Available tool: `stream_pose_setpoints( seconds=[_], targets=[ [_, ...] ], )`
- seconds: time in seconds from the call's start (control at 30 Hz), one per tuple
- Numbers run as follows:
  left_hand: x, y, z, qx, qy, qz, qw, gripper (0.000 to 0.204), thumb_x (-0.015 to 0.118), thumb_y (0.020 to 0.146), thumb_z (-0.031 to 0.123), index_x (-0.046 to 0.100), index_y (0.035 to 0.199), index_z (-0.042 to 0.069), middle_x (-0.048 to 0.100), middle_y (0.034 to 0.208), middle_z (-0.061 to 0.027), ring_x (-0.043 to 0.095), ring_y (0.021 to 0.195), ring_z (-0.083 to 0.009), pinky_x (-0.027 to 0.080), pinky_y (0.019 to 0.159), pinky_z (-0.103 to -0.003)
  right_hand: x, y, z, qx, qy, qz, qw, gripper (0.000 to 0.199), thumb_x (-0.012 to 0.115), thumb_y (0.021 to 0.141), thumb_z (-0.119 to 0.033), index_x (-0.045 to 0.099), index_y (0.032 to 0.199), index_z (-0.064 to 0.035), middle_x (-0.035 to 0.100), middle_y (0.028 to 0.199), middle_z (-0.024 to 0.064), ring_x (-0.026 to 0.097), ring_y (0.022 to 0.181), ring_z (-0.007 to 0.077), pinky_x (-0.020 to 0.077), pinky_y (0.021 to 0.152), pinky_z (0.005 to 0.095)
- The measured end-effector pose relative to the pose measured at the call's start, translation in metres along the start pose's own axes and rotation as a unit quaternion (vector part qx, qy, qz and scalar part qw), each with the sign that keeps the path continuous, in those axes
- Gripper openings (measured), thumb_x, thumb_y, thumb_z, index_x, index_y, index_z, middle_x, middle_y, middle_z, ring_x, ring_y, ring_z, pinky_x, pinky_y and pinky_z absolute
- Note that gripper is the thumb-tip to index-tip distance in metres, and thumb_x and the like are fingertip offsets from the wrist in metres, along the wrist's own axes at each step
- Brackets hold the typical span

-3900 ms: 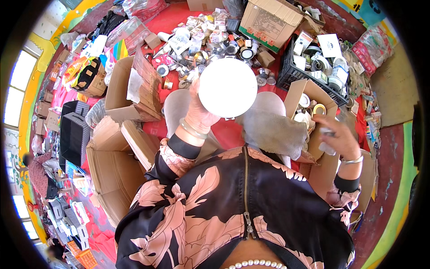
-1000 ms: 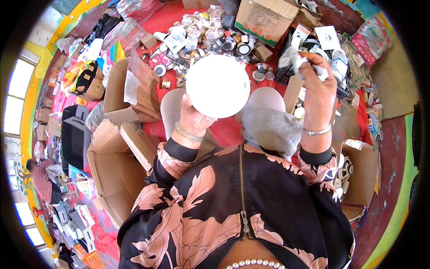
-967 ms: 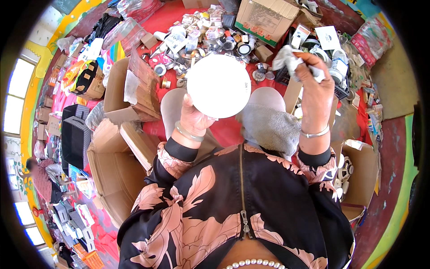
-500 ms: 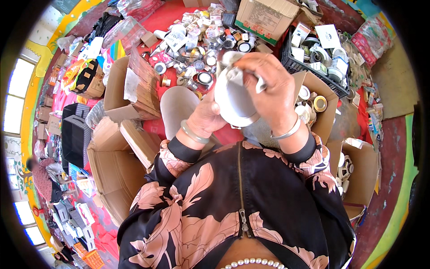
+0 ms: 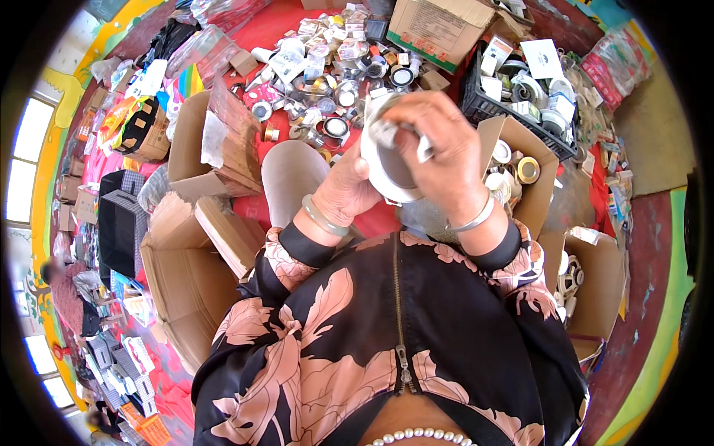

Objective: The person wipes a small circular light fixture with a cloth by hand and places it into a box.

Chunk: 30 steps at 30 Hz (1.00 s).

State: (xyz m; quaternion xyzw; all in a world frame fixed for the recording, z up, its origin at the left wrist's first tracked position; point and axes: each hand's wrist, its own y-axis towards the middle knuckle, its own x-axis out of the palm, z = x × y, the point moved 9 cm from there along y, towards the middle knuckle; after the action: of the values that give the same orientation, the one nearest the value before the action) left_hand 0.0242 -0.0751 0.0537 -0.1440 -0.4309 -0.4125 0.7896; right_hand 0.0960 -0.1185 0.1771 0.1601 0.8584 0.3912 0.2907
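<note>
White and round, the lamp fitting (image 5: 390, 167) sat clamped between our left hand (image 5: 349, 189) beneath and our right hand (image 5: 439, 149) pressing a small grey part (image 5: 387, 134) onto it, seemingly mid-assembly and needing firm seating next, with brown cardboard boxes (image 5: 439, 30) beyond our grip.

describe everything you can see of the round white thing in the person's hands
The round white disc is a shallow ring-shaped piece with a white rim and a greyish centre, plastic or painted metal by its look. It is tilted, held above the lap. The left hand grips its lower left edge; the right hand covers its top, pressing a small grey part against it.
</note>
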Motion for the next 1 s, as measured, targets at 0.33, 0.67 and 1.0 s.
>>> stream_pose_setpoints(
  seconds=[0.33,0.67,1.0],
  targets=[
    [-0.003,0.001,0.006,-0.004,0.001,0.002,1.0,0.094,0.082,0.063,0.037,0.033,0.135,0.002,0.048,0.128,-0.0115,0.05,0.116,-0.0241,0.044,0.096,-0.039,-0.01,-0.003,0.033,0.041,-0.02,-0.032,0.998,0.027,0.06,0.062,0.007,0.062,0.083,-0.0082,0.062,0.085,0.0101,0.06,0.084,0.0281,0.0506,0.072,0.0347],
    [-0.01,-0.002,0.073,0.111,0.378,0.142,0.908,0.095,0.082,0.058,0.013,0.026,0.134,0.0,0.051,0.118,-0.0144,0.055,0.105,-0.0239,0.046,0.09,-0.037,-0.003,-0.046,0.083,0.134,-0.075,-0.163,0.975,0.02,0.059,0.068,0.009,0.062,0.084,-0.0026,0.06,0.084,0.0104,0.06,0.08,0.0257,0.0477,0.07,0.0324],
    [0.02,0.0,0.081,0.146,0.774,0.201,0.583,0.101,0.085,0.051,0.03,0.03,0.13,0.0,0.048,0.113,-0.0262,0.049,0.105,-0.0398,0.042,0.089,-0.043,-0.027,-0.012,0.013,-0.008,-0.102,0.005,0.995,0.023,0.064,0.066,0.005,0.063,0.087,-0.0044,0.062,0.087,0.01,0.06,0.082,0.0264,0.0495,0.072,0.0324]
  ],
)
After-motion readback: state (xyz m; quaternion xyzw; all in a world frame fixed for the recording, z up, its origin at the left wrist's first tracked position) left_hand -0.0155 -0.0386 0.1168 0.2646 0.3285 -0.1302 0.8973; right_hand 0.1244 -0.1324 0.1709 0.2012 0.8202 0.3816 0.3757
